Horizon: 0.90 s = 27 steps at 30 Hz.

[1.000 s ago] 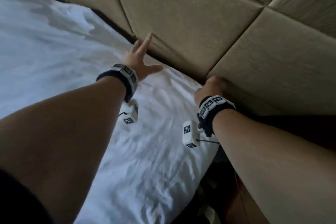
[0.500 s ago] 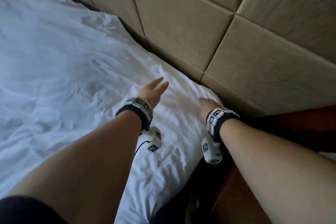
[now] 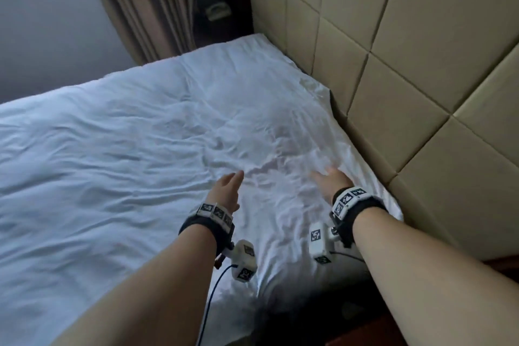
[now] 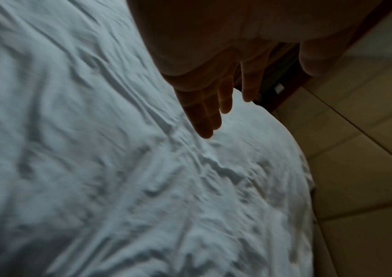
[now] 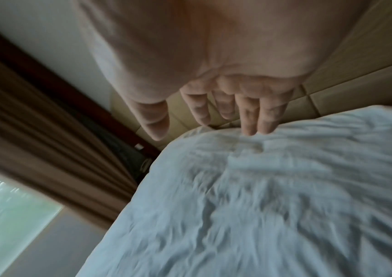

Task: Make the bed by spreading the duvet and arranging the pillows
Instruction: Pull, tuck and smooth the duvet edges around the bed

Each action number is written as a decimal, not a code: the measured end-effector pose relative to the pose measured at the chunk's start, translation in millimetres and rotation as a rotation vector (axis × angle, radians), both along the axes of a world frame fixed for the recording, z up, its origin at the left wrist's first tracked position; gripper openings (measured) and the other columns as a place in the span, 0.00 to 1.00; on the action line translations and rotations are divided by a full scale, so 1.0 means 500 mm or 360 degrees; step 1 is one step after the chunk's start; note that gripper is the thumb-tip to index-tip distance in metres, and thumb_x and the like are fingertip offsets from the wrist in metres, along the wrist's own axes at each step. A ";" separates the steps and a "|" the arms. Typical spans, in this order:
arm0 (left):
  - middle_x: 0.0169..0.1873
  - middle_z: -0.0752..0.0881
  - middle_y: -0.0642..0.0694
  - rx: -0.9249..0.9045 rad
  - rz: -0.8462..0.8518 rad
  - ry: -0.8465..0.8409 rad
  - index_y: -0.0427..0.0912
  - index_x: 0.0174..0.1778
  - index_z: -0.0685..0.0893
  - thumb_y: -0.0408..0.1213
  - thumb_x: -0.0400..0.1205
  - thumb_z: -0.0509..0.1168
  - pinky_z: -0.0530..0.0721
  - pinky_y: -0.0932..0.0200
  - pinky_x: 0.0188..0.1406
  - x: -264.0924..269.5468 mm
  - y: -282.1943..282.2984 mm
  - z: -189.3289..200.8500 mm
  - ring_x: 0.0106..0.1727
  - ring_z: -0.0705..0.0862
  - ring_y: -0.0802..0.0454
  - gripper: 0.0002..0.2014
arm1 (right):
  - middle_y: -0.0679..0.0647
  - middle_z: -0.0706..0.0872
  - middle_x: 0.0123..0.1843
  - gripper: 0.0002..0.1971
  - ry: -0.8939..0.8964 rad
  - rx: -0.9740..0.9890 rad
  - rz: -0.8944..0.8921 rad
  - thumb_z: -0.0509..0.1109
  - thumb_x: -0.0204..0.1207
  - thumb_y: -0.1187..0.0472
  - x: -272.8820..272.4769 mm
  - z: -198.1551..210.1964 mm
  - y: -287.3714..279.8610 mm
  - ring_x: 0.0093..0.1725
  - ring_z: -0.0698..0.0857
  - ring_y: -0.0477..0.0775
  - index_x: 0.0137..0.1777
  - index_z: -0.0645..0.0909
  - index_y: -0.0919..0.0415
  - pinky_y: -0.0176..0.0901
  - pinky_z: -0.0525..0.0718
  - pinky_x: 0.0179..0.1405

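Both bare forearms wear black wrist straps (image 3: 202,229) topped with white blocks of black-and-white square markers, each carrying a white camera unit (image 3: 243,260) trailing a thin dark cable.

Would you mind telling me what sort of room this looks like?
Probably a bedroom, perhaps in a hotel: a bed under a white duvet, a padded headboard wall and brown curtains beside a window.

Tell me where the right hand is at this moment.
In the head view the right hand is at lower right, fingers straight over the white duvet, near the padded headboard and to the right of the left hand.
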<state>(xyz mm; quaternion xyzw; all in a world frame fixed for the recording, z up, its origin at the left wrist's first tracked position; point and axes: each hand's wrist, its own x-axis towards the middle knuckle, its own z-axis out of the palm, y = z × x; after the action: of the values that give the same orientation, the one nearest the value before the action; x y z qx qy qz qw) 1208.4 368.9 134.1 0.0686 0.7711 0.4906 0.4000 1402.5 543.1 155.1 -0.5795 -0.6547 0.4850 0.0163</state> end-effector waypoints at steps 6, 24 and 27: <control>0.60 0.81 0.50 0.0029 0.0340 0.0019 0.48 0.77 0.79 0.56 0.87 0.65 0.85 0.39 0.67 -0.081 -0.332 0.054 0.61 0.82 0.44 0.25 | 0.59 0.62 0.88 0.38 0.0028 0.0059 0.0447 0.65 0.83 0.40 -0.164 0.071 -0.247 0.84 0.66 0.63 0.87 0.61 0.57 0.57 0.68 0.81; 0.61 0.87 0.32 -0.0360 0.0904 0.0141 0.46 0.62 0.86 0.64 0.86 0.58 0.84 0.37 0.69 -0.376 -1.459 -0.008 0.64 0.85 0.35 0.26 | 0.59 0.61 0.88 0.34 -0.0275 0.0248 0.1419 0.59 0.87 0.42 -0.660 0.018 -1.245 0.86 0.62 0.64 0.88 0.60 0.57 0.57 0.63 0.84; 0.54 0.87 0.35 -0.0477 0.1020 0.0197 0.45 0.50 0.83 0.64 0.87 0.55 0.85 0.38 0.66 -0.423 -1.629 -0.013 0.61 0.86 0.36 0.25 | 0.57 0.58 0.90 0.41 -0.0267 0.0172 0.1517 0.60 0.84 0.34 -0.732 0.009 -1.410 0.87 0.61 0.62 0.89 0.58 0.58 0.56 0.61 0.83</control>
<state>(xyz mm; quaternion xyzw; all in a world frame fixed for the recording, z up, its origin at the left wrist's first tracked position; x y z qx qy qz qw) 996.8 -445.5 127.7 -0.2066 0.8395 0.4676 0.1839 1036.5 -162.0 159.7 -0.2506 -0.8705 0.3554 -0.2305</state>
